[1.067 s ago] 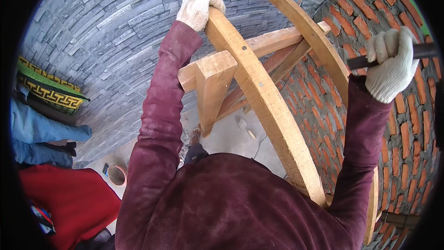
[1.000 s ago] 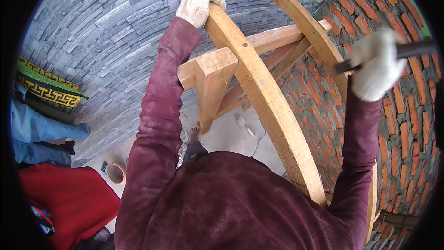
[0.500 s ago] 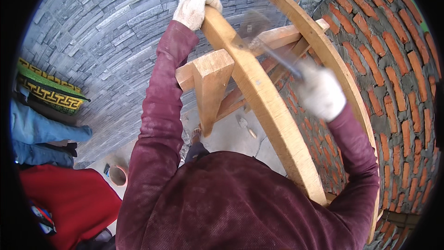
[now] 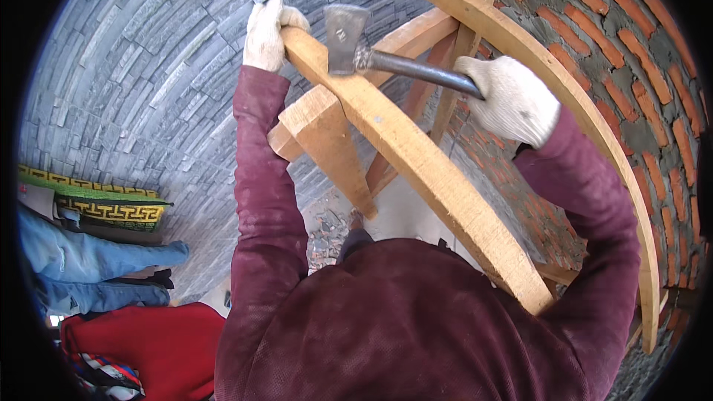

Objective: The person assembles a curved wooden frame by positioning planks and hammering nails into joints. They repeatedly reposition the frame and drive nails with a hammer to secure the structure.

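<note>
My left hand (image 4: pixel 269 33), in a white knit glove, is closed around the far end of a curved wooden beam (image 4: pixel 423 156). My right hand (image 4: pixel 516 100), gloved alike, grips the metal pipe handle of a hatchet (image 4: pixel 347 38). Its flared blade side points up and away, while the blunt back rests on or just over the beam near my left hand. Just below that spot, a short wooden block (image 4: pixel 312 111) and a tapering leg join the beam's left side. A cross piece (image 4: pixel 416 41) runs from the beam toward a second curved beam (image 4: pixel 512 37).
Grey stone cladding (image 4: pixel 148 67) covers the wall ahead and left. A brick wall (image 4: pixel 631 82) with rough mortar rises at right. Jeans (image 4: pixel 96 252), a red garment (image 4: pixel 156 349) and a green-yellow patterned bundle (image 4: pixel 111 200) are at left. Rubble (image 4: pixel 330 234) lies on the floor.
The hatchet, blurred in motion before, now shows sharply with its head at the beam. My view has shifted, moving the frame leftward in the picture. My left hand keeps its hold.
</note>
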The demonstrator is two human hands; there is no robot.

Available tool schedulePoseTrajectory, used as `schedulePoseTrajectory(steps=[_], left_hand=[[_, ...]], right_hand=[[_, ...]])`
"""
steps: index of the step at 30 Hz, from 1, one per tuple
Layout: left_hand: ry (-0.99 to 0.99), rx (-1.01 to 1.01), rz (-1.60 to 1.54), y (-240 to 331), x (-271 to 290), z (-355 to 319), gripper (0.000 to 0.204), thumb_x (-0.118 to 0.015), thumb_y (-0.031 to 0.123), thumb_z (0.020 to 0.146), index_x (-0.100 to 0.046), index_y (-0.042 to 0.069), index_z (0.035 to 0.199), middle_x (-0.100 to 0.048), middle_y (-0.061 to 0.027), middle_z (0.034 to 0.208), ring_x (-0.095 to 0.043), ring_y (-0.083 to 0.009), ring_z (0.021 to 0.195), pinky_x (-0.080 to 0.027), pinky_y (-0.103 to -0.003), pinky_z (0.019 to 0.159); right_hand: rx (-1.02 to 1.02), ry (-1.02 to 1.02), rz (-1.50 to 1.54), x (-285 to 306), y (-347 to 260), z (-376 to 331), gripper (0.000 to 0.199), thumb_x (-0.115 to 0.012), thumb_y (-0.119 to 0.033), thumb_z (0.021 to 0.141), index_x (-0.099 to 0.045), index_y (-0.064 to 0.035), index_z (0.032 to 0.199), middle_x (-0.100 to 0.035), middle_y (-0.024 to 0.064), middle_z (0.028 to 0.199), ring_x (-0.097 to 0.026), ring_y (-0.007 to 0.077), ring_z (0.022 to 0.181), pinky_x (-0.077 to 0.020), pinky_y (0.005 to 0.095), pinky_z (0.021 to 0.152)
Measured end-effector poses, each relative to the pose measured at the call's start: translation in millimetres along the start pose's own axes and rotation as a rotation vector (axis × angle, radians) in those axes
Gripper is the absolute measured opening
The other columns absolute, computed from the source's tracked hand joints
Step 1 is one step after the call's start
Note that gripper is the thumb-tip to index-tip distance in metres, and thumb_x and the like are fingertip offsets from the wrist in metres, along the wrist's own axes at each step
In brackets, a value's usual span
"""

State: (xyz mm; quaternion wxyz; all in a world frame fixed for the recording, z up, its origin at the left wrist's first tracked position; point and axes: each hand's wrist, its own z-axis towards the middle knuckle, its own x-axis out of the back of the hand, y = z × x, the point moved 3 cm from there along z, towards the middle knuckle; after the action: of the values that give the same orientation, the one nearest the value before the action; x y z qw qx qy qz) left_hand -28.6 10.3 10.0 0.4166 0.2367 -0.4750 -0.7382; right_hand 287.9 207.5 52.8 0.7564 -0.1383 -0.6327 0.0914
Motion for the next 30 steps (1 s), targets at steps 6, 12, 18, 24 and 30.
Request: schedulePoseTrajectory(steps=[6, 12, 18, 24, 30], left_hand=[[-0.263, -0.233, 0.506, 29, 1, -10, 0.049, -0.039, 0.032, 0.103, -0.071, 0.002, 0.082, -0.07, -0.012, 0.092, -0.06, -0.0223, 0.095, -0.042, -0.037, 0.086], [-0.485, -0.597, 0.81, 55, -18, -34, 0.055, -0.028, 0.036, 0.107, -0.07, 0.006, 0.089, -0.07, -0.0065, 0.089, -0.065, -0.0249, 0.092, -0.037, -0.048, 0.11], [-0.433, -0.56, 0.792, 46, -30, -24, 0.063, -0.023, 0.044, 0.105, -0.064, 0.008, 0.072, -0.061, -0.0061, 0.067, -0.062, -0.0289, 0.072, -0.043, -0.044, 0.102], [-0.16, -0.88, 0.811, 39, -13, -30, 0.029, -0.05, 0.023, 0.094, -0.069, 0.012, 0.075, -0.068, -0.0041, 0.077, -0.064, -0.0277, 0.086, -0.047, -0.043, 0.098], [-0.226, -0.951, 0.796, 8, -34, -22, 0.023, -0.063, 0.028, 0.087, -0.066, 0.006, 0.091, -0.066, -0.0099, 0.085, -0.064, -0.0303, 0.085, -0.049, -0.041, 0.083]], right_hand=[[0.005, 0.184, 0.143, 41, 2, -42, 0.016, -0.064, -0.006, 0.086, -0.062, -0.0028, 0.102, -0.054, 0.0062, 0.061, -0.057, 0.0181, 0.053, -0.0471, 0.0341, 0.053], [-0.193, 0.138, 0.254, 54, 24, -83, 0.031, -0.069, -0.013, 0.082, -0.062, 0.001, 0.11, -0.053, 0.0039, 0.07, -0.054, 0.013, 0.06, -0.0476, 0.0308, 0.06], [-0.44, 0.292, -0.186, 74, 44, -155, 0.063, -0.076, -0.026, 0.086, -0.051, 0.0013, 0.137, -0.058, 0.0075, 0.095, -0.057, 0.015, 0.076, -0.0502, 0.0312, 0.07], [-0.779, 0.514, 0.064, 112, -80, -211, 0.064, -0.078, -0.041, 0.081, -0.06, 0.0024, 0.124, -0.06, 0.0053, 0.095, -0.058, 0.0144, 0.082, -0.0478, 0.0322, 0.077], [-0.814, 1.496, 0.218, 12, -187, -345, 0.038, -0.07, -0.012, 0.083, -0.054, 0.0037, 0.113, -0.047, 0.0011, 0.058, -0.041, 0.0098, 0.041, -0.0314, 0.0241, 0.038]])
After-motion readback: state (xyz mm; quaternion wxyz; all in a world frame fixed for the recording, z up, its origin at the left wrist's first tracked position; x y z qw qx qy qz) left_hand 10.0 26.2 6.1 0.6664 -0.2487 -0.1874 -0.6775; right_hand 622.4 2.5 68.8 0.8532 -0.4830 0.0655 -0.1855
